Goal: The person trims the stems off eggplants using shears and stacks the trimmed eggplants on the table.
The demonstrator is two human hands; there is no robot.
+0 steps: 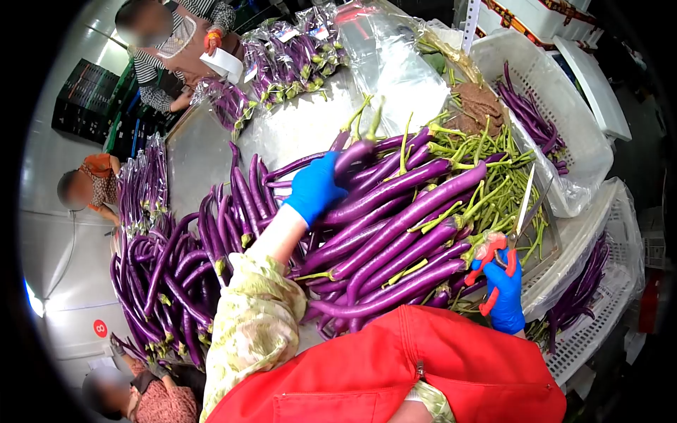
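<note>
My left hand point(315, 187), in a blue glove, is closed around a long purple eggplant point(352, 156) above the middle of a heap. The eggplant's green stem end points away from me and looks slightly blurred. At the heap's right side, my blue-gloved right hand point(505, 296) holds red-handled scissors point(524, 208), fingers through the loops and blades pointing away from me. Beneath and between both hands lie many long eggplants point(402, 218), most with stems toward the right. Cut green stems point(518, 180) are piled beside the scissor blades.
Bagged eggplants point(293, 53) and clear plastic bags point(395, 70) lie at the table's far side. More loose eggplants point(176, 282) are heaped on the left. White crates point(592, 151) with eggplants stand to the right. A brown cloth point(479, 106) lies near them. Other people work across the table and left.
</note>
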